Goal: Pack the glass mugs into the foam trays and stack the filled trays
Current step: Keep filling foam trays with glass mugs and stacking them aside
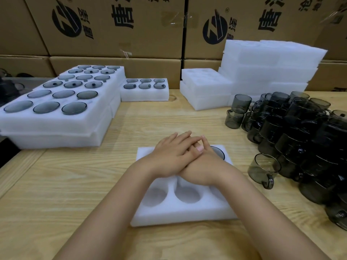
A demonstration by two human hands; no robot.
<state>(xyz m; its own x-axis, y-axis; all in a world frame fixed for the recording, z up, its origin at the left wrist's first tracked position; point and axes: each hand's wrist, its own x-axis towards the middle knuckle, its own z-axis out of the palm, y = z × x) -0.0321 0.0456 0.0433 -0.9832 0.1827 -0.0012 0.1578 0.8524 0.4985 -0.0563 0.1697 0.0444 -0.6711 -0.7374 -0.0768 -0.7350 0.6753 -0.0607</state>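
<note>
White foam forms the tray (178, 212) lying on the wooden table (75, 184) directly before the person in the head view, the only 1 given. The left hand (169, 154) lies flat across the right hand (204, 166), fingers fairly straight. Both bear down on the tray's far row, and neither curls round anything. Just right of them, the dark rim of 1 seated mug (219, 152) shows in the far right pocket. 2 near pockets (187, 194) are plainly empty; the arms hide the rest.

Loose smoky glass mugs (300, 139) are heaped at the right, filled trays (56, 121) are stacked at the left, and spare trays (262, 72) are piled behind.

By the look of it the glass is stiff, smooth and easily chipped, so each mug wants lifting by its body or handle and an even push home. The foam seems light and bendy, so a filled tray is best taken at both long sides.
</note>
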